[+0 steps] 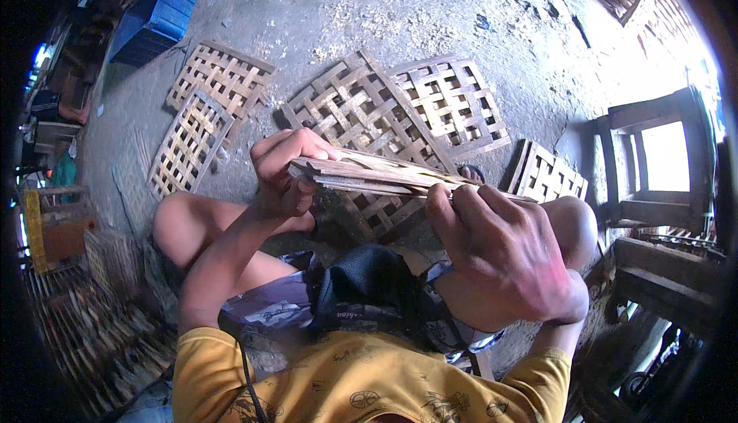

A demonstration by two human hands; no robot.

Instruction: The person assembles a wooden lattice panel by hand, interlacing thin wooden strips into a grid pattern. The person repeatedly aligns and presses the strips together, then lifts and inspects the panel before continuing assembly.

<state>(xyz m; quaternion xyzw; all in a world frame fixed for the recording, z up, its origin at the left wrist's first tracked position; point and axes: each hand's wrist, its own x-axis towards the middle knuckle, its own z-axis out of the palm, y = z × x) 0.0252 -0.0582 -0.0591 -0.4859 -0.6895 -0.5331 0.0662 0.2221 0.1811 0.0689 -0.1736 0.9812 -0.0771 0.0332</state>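
Note:
Both my hands are closed on a wooden-edged woven lattice panel, held nearly edge-on above my lap. My left hand grips its left end, thumb below and fingers curled over the top. Toward its right end, my right hand is wrapped round the edge, its knuckles hiding part of the panel. Beyond the held piece, a large lattice panel lies on the floor, overlapping another panel at its right. A smaller lattice panel rests by my right knee.
At the left, two more lattice panels overlap on the floor. A blue plastic crate stands at the far left. Wood shavings litter the concrete floor. A dark wooden frame stands close on the right. Slatted wood lies at the lower left.

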